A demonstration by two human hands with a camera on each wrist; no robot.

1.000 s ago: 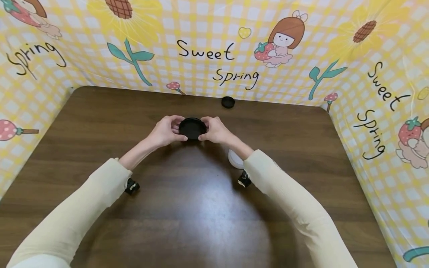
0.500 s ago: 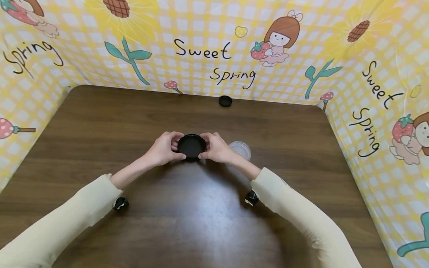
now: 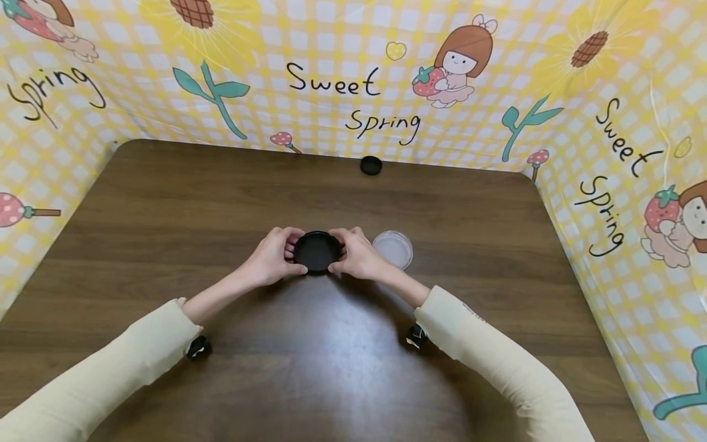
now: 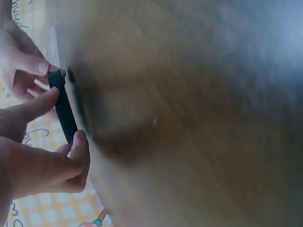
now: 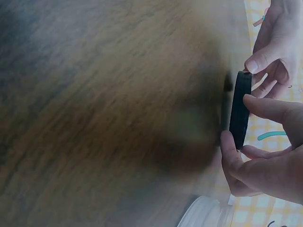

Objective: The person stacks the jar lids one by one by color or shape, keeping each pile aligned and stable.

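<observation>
Head view: both hands pinch a black round lid [image 3: 317,251] by its rim, left hand [image 3: 272,256] on one side, right hand [image 3: 358,254] on the other, fingers curled and clamped on the edge, thumbs on the near rim. Lid sits between the two sets of fingers, level, just above the bench [image 3: 166,202]; wrist views show a thin gap and shadow under it, so probably lifted, contact not certain. Left wrist view shows the lid edge-on [image 4: 63,109], thin, flat, keeps its shape under the pinch, so likely stiff light plastic, smooth and maybe a bit slippery; the rim looks the best place to hold, opposite sides. Clear round container [image 3: 393,248] rests on the bench just beyond the right-hand fingers, not touched. Small black cap [image 3: 371,165] lies well beyond all fingers, near the patterned backdrop [image 3: 342,86].
</observation>
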